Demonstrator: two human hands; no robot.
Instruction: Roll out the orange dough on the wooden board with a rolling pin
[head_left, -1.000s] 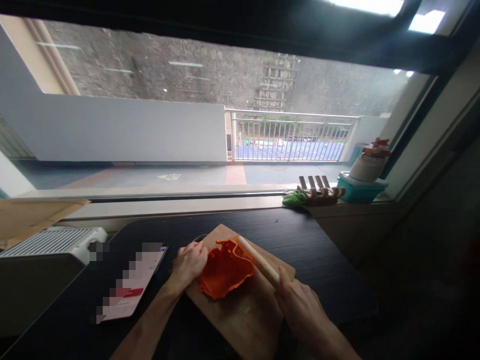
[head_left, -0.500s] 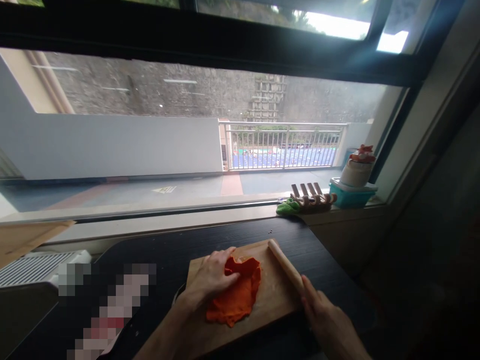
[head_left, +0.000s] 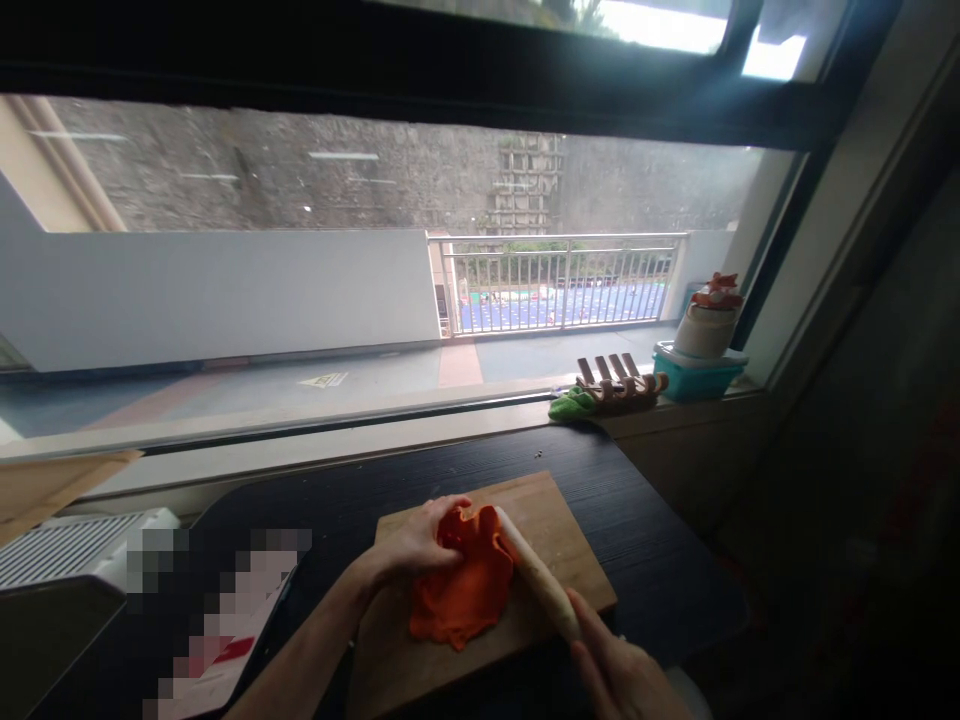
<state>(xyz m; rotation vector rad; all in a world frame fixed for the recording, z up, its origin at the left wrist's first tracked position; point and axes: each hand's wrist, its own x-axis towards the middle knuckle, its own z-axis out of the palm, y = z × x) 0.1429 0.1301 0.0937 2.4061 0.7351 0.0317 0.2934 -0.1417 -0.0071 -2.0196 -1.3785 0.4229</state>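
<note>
A flattened, ragged-edged sheet of orange dough (head_left: 466, 590) lies on a wooden cutting board (head_left: 551, 500). At its far left edge, my left hand (head_left: 420, 540) is closed with the thumb and fingers gripping the dough, and the edge there is lifted and folded up. My right hand (head_left: 619, 660) is wrapped round the near end of a pale wooden rolling pin (head_left: 536, 570). The pin slants across the board, its far end against the right edge of the dough.
The board rests on a dark table (head_left: 645, 540) under a window. On the sill are a green cloth (head_left: 572, 404), a brown slatted rack (head_left: 619, 385) and a teal box (head_left: 697, 375) with a white container (head_left: 705, 328) on top. A blurred-out sheet (head_left: 225, 640) lies at left.
My right hand has brought the rolling pin left, from the board's right side up to the dough. My left hand keeps its grip, and the dough's far edge is more raised.
</note>
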